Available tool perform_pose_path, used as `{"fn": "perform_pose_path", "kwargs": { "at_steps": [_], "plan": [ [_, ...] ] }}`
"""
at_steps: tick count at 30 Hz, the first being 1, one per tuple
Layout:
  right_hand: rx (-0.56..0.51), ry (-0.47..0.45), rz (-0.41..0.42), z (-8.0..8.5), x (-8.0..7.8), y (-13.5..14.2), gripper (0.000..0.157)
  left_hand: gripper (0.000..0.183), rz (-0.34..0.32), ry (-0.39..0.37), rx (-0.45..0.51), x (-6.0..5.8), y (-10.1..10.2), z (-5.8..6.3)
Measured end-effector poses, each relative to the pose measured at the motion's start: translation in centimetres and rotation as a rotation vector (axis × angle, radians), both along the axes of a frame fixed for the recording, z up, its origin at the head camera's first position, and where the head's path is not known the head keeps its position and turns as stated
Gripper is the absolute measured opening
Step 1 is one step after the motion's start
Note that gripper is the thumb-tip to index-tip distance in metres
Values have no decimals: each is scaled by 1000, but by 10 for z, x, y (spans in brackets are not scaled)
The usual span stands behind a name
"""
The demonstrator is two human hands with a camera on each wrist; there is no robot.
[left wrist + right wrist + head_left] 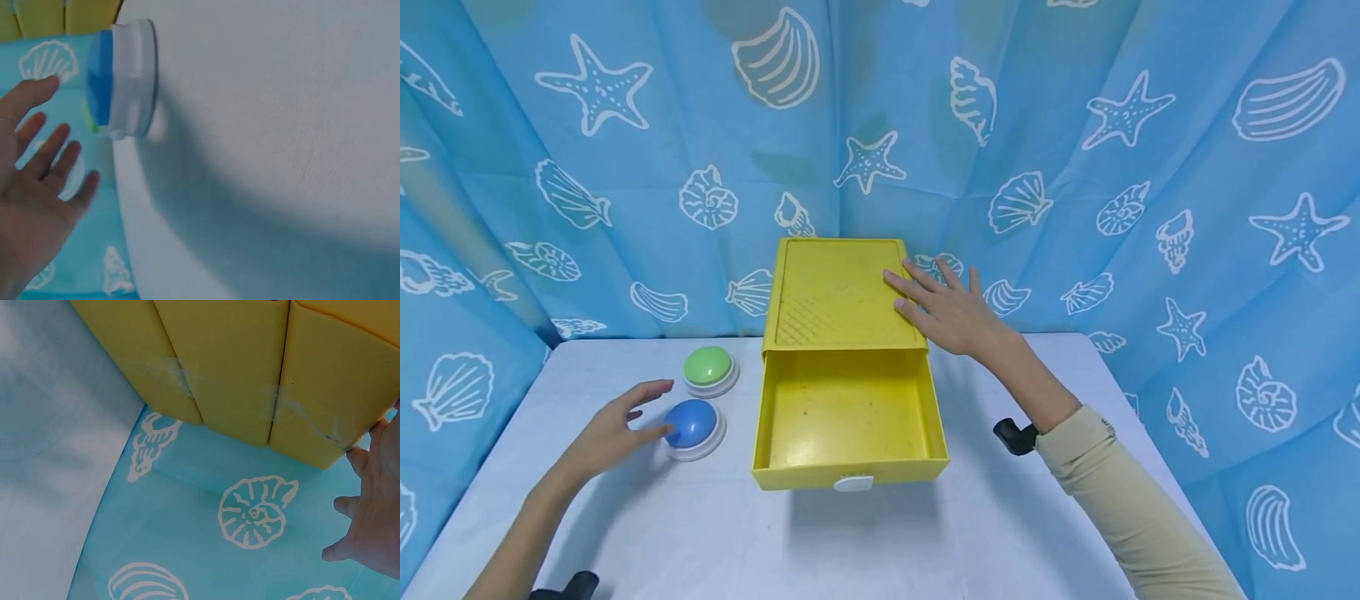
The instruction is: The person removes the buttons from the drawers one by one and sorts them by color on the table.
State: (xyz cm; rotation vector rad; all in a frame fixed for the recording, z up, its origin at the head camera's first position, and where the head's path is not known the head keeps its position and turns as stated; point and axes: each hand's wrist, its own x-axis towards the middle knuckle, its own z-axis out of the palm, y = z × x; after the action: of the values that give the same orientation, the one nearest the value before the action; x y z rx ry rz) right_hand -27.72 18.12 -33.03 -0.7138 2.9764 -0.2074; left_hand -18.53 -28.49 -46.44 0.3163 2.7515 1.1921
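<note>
A yellow drawer unit (842,292) stands at the back of the table, its top drawer (850,417) pulled out and bare inside. My right hand (951,312) lies at the right edge of the unit's top, fingers spread; the right wrist view catches those fingers beside the stacked yellow tiers (231,369). To the left sits a blue dome button (691,423) on a white base. My left hand (613,429) hovers beside it with loosely bent fingers, the thumb overlapping the dome in the head view. In the left wrist view, a gap shows between thumb and blue button (100,78).
Just behind the blue button is a green dome button (707,367), also on a white base. A white cloth covers the table (700,533). Blue curtains (917,108) with white shell prints hang close behind and at both sides. The drawer's white handle (853,483) faces front.
</note>
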Motion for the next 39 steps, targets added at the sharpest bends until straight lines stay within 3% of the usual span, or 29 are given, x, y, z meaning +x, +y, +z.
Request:
{"fn": "perform_pose_path", "kwargs": {
  "at_steps": [4,10,18,28,35,39],
  "plan": [
    [-2,-5,2,0,1,-1,61,55,49,126,-15,15,4,15],
    [-10,-2,7,0,1,0,61,49,77,243,-34,39,16,39],
    [-4,-1,12,0,0,0,61,48,83,399,79,67,33,67],
    [-16,-4,0,2,1,-2,60,56,172,389,132,95,64,92],
    [-25,5,-3,1,1,-1,60,54,133,409,187,114,86,103],
    [-26,-3,-5,1,1,0,60,53,136,361,195,124,105,106]
  ]
}}
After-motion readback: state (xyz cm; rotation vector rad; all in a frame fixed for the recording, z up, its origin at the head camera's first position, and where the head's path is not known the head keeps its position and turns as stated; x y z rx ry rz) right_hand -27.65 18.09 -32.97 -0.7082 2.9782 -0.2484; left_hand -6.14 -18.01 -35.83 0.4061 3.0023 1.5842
